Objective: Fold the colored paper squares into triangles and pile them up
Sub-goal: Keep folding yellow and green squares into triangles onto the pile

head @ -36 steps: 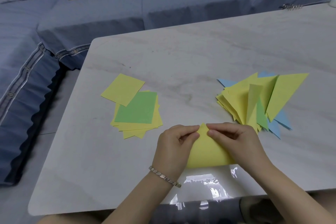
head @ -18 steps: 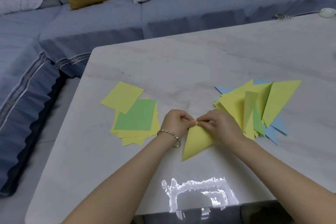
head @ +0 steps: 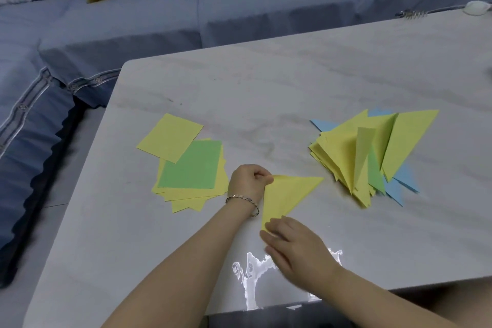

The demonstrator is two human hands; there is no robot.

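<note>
My left hand (head: 249,181) pinches the upper corner of the yellow triangle (head: 288,193), fingers curled tight on it at centre frame. My right hand (head: 298,245) lies below it, fingers straight and pressing the lower tip onto the table (head: 292,82). The pile (head: 343,152) of folded triangles fans out at the right of the frame, apart from mine, and the squares (head: 191,165), green on top, sit left, just beside my left hand.

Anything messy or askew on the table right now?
Yes. In the triangle pile, one yellow triangle stands on edge instead of lying flat, and the pile is fanned unevenly. The top yellow square sits askew, half off the unfolded stack.
</note>
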